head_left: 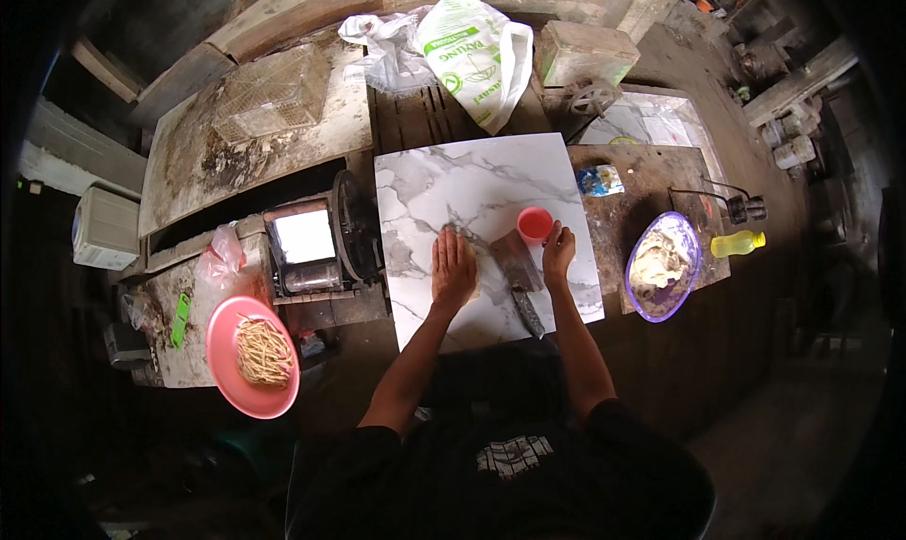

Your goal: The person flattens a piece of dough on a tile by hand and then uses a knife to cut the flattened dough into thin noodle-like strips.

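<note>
My left hand (455, 268) lies flat on the white marble-patterned board (434, 186), fingers stretched out together. A pale edge shows beside its palm; what lies under the hand is mostly hidden. At the board's right side, my right hand (559, 249) is closed at the side of a small red cup (535, 223), seemingly by its handle. Between my hands rests a broad, brownish flat blade (515, 260), with a dark, knife-like piece (528, 314) pointing toward me at its near end. I cannot tell whether the two are one tool.
Left of the board stands a roller machine (311, 248) with a dark wheel, then a pink basin (219, 351) of thin pale sticks. To the right are a purple-rimmed bowl (630, 290) of dough, a yellow bottle (738, 244) and a blue packet (600, 180). A plastic bag (477, 54) lies behind.
</note>
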A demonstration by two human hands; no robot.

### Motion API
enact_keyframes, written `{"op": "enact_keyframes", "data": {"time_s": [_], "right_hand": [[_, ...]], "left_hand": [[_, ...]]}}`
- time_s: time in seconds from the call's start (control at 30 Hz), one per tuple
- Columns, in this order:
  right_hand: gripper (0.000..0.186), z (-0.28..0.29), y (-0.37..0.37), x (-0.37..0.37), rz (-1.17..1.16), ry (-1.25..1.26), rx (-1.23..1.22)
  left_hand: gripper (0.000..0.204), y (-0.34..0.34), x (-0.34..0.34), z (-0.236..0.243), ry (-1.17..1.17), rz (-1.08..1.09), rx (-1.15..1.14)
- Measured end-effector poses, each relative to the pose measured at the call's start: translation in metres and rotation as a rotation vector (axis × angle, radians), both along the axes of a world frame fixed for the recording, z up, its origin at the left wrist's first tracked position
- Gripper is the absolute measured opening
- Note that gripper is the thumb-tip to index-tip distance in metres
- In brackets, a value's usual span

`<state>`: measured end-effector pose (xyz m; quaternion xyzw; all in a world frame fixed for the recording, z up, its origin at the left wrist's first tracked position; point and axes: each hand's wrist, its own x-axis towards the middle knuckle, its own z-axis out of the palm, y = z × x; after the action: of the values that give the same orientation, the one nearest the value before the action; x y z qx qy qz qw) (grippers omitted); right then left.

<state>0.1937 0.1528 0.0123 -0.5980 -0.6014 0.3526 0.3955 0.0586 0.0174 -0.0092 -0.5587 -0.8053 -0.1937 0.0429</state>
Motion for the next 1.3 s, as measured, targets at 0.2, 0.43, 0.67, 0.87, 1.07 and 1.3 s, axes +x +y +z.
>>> {"op": "enact_keyframes", "data": {"time_s": [0.2,0.43,0.67,0.87,1.07,1.3], "right_hand": [[0.037,-0.013,0.0,-0.009,0.043,-0.053,-0.003],[0.023,-0.013,-0.014,-0.021,0.2,0.057,0.14],[0.032,0.033,-0.089,-0.015,0.637,-0.181,0.389],[0.055,0.012,-0.131,-0.002,0.793,-0.532,0.145],[0.059,0.003,-0.114,-0.001,0.728,-0.56,0.088],[0.03,0.035,-0.086,0.009,0.629,-0.627,0.035]], "left_hand": [[0.052,-0.003,-0.016,-0.003,-0.017,0.013,0.069],[0.055,-0.014,-0.045,-0.012,-0.009,0.185,-0.029],[0.048,-0.045,-0.034,0.026,-0.262,0.206,-0.024],[0.05,-0.09,0.008,0.009,-0.261,0.141,-0.173],[0.045,-0.072,-0.007,0.014,-0.309,0.042,-0.097],[0.034,-0.057,-0.002,0.011,-0.388,-0.086,-0.084]]}}
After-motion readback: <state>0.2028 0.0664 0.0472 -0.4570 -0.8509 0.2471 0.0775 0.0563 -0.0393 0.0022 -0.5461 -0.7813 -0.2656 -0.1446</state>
